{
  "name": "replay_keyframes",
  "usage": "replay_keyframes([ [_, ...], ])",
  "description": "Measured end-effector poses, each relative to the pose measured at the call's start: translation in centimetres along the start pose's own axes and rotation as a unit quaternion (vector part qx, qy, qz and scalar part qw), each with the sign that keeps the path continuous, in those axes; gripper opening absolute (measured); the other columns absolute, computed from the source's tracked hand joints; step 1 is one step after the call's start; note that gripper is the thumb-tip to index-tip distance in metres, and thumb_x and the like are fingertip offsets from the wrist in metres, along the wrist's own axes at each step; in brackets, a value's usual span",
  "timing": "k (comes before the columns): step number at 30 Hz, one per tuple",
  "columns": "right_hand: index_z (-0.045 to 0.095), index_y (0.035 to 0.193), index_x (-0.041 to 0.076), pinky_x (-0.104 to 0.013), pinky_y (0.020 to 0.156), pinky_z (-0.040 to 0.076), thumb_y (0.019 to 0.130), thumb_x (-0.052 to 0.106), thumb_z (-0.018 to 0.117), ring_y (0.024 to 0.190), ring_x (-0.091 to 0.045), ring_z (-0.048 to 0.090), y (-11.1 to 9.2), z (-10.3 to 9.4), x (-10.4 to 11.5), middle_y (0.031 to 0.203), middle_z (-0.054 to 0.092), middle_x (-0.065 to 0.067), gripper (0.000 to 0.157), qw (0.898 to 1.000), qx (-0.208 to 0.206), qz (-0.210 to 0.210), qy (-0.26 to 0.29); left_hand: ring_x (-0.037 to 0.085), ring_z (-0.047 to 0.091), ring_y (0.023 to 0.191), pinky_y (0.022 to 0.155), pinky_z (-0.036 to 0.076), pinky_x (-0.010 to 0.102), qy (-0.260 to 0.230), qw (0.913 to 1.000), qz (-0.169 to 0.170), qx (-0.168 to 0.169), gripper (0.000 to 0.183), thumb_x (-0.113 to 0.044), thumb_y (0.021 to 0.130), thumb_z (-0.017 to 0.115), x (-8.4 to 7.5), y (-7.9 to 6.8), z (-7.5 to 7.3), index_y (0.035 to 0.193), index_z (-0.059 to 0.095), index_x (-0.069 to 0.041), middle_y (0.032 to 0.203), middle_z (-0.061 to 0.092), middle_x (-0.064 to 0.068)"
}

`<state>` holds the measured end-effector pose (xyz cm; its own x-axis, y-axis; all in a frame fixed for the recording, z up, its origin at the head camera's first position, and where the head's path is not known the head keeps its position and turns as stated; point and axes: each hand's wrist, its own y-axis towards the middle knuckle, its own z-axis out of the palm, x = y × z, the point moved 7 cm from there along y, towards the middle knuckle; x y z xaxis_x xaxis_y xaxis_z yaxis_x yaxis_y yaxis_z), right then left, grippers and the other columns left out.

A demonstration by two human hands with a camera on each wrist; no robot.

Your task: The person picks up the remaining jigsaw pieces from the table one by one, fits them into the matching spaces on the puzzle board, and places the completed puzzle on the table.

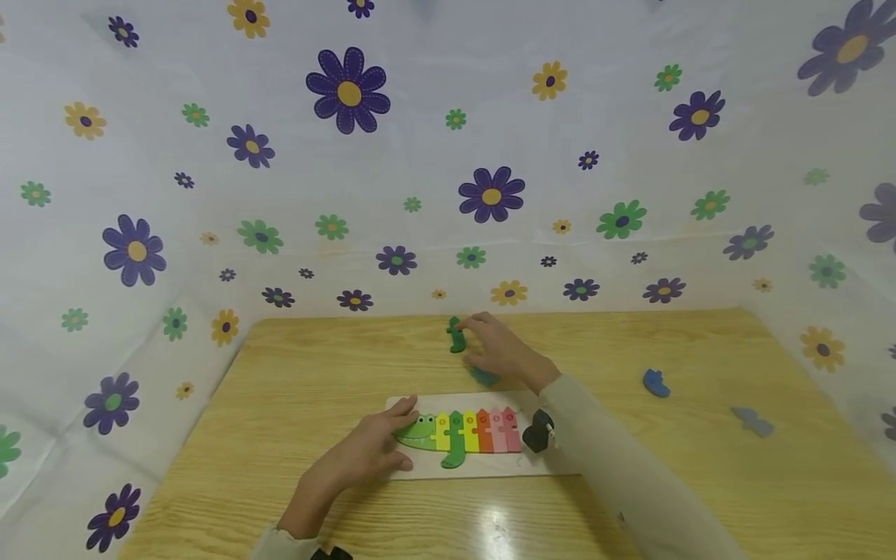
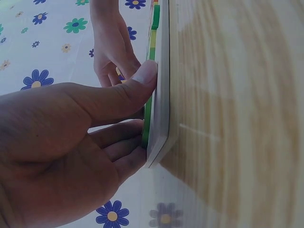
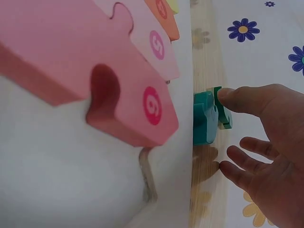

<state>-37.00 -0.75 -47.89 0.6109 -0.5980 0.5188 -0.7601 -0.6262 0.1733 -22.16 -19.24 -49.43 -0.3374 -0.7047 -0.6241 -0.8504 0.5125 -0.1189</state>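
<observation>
A wooden crocodile puzzle board (image 1: pixel 490 468) lies on the table. On it are a green crocodile head (image 1: pixel 414 435) and numbered yellow, green, orange and pink body pieces (image 3: pixel 121 102). My left hand (image 1: pixel 367 445) rests at the board's left end, fingers and thumb spread around the head piece. Beyond the board my right hand (image 1: pixel 500 350) reaches toward a dark green piece (image 1: pixel 457 342). In the right wrist view its thumb overlaps that piece; I cannot tell whether they touch. A teal piece (image 3: pixel 203 121) lies beneath the right hand, partly hidden in the head view.
A blue piece (image 1: pixel 656 383) and a grey-blue piece (image 1: pixel 753 421) lie on the table to the right. The wooden table (image 1: pixel 294 389) meets a white flowered cloth (image 1: pixel 420 155) at its back and sides.
</observation>
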Motion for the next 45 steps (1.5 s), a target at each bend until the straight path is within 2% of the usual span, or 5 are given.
replay_keyframes([
  [3, 0.055, 0.141, -0.001, -0.050, 0.112, 0.044, 0.092, 0.009, 0.074, 0.131, -0.038, 0.051, 0.3, 0.3, -0.2, 0.143, 0.050, -0.024, 0.054, 1.000, 0.005, 0.002, -0.001, 0.039, 0.028, 0.151, 0.120, 0.028, 0.054, -0.002, 1.0000, -0.001, 0.000, 0.072, -0.009, 0.085, 0.083, 0.0, -0.1, 0.0, 0.146, 0.050, 0.008, 0.164, 0.031, 0.021],
  [16, 0.054, 0.146, 0.007, -0.051, 0.117, 0.038, 0.093, 0.023, 0.079, 0.142, -0.036, 0.043, 1.5, 1.2, -1.3, 0.155, 0.042, -0.018, 0.061, 0.997, 0.044, 0.071, 0.007, 0.038, 0.027, 0.152, 0.120, 0.028, 0.052, -0.008, 1.0000, 0.001, 0.004, 0.072, -0.010, 0.085, 0.083, 0.2, 0.1, 0.2, 0.146, 0.049, 0.008, 0.164, 0.030, 0.020],
  [27, 0.055, 0.145, 0.005, -0.055, 0.116, 0.039, 0.092, 0.025, 0.079, 0.138, -0.041, 0.044, 2.6, 1.1, -1.5, 0.152, 0.044, -0.022, 0.062, 0.997, 0.052, 0.059, -0.020, 0.038, 0.027, 0.152, 0.121, 0.028, 0.052, -0.004, 0.9999, 0.007, 0.008, 0.072, -0.011, 0.085, 0.083, -0.1, 0.3, 0.2, 0.146, 0.049, 0.009, 0.164, 0.030, 0.021],
  [38, 0.053, 0.149, 0.010, -0.057, 0.115, 0.038, 0.093, 0.034, 0.077, 0.140, -0.040, 0.040, 3.1, 1.2, -1.5, 0.153, 0.043, -0.019, 0.065, 0.992, 0.079, 0.092, -0.021, 0.035, 0.027, 0.153, 0.120, 0.030, 0.051, -0.002, 0.9999, -0.003, 0.013, 0.072, -0.011, 0.087, 0.082, 0.2, 0.2, 0.3, 0.148, 0.049, 0.006, 0.165, 0.030, 0.017],
  [45, 0.058, 0.146, 0.016, -0.055, 0.112, 0.042, 0.094, 0.039, 0.075, 0.135, -0.038, 0.043, 3.6, 1.5, -1.5, 0.150, 0.045, -0.018, 0.059, 0.989, 0.097, 0.102, -0.045, 0.035, 0.027, 0.152, 0.120, 0.029, 0.051, -0.004, 0.9999, -0.003, 0.011, 0.072, -0.010, 0.086, 0.082, 0.4, 0.1, 0.2, 0.147, 0.049, 0.007, 0.165, 0.030, 0.018],
])
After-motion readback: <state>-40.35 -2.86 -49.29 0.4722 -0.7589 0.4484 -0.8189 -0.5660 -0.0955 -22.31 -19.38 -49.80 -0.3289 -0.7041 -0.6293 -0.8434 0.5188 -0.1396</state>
